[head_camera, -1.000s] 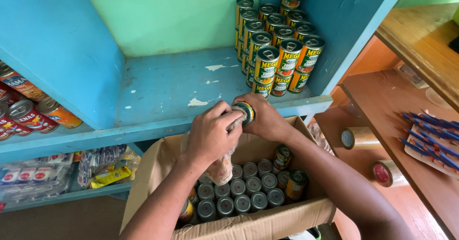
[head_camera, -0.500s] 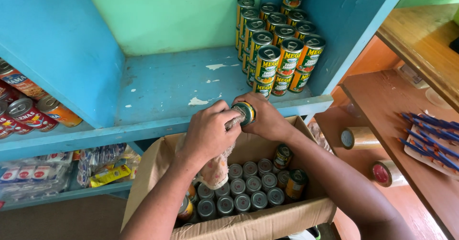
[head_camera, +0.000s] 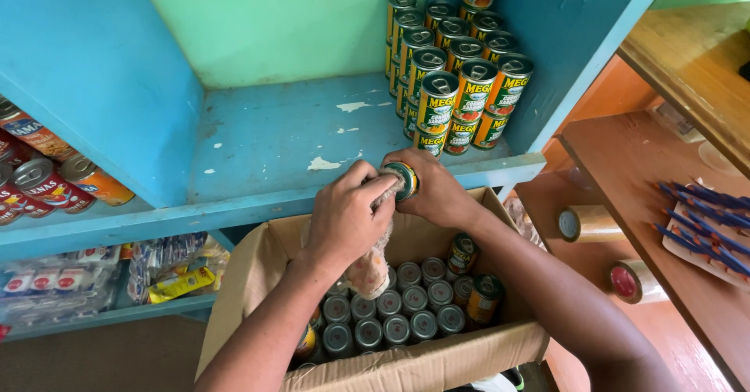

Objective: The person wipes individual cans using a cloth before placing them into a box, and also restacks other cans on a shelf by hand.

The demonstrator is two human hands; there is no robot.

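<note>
above the open cardboard box [head_camera: 437, 361], at the blue wooden shelf's [head_camera: 266, 150] front edge, the right hand [head_camera: 437, 193] gripped a green-labelled tin can [head_camera: 405, 179]; the left hand [head_camera: 344, 216] pressed a pale rag [head_camera: 373, 263] against it.

Looks to me like a small grocery shop. I see a blue shelf [head_camera: 297, 142] w/ identical green-yellow cans [head_camera: 453, 71] stacked in rows far right, red cans [head_camera: 47, 185] far left, packaged snacks [head_camera: 101, 271] on the lower shelf, and a cardboard box [head_camera: 406, 361] full of cans near me: stock, not home storage.
</note>
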